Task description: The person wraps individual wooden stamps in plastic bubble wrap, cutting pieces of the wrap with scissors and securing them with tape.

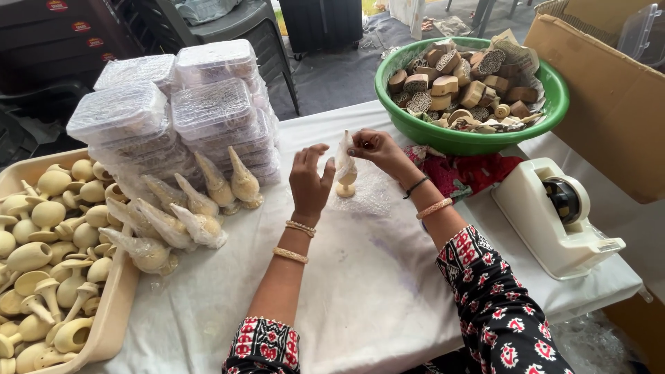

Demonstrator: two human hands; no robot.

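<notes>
near the table's far edge, right hand (370, 147) pinches plastic wrap (344, 156) over the wooden piece (346, 183), left hand (309, 180) open beside; twisting snugly seems wise.

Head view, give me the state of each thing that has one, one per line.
Wooden piece: upright, top half wrapped in clear film.
Right hand: fingers pinching the film.
Left hand: open, beside the piece.
Green bowl: full of wooden blocks.
Tray: full of unwrapped pieces.
Clear boxes: closed, stacked.

Grey plastic chairs (235, 28), white-clothed table (374, 291)
</notes>
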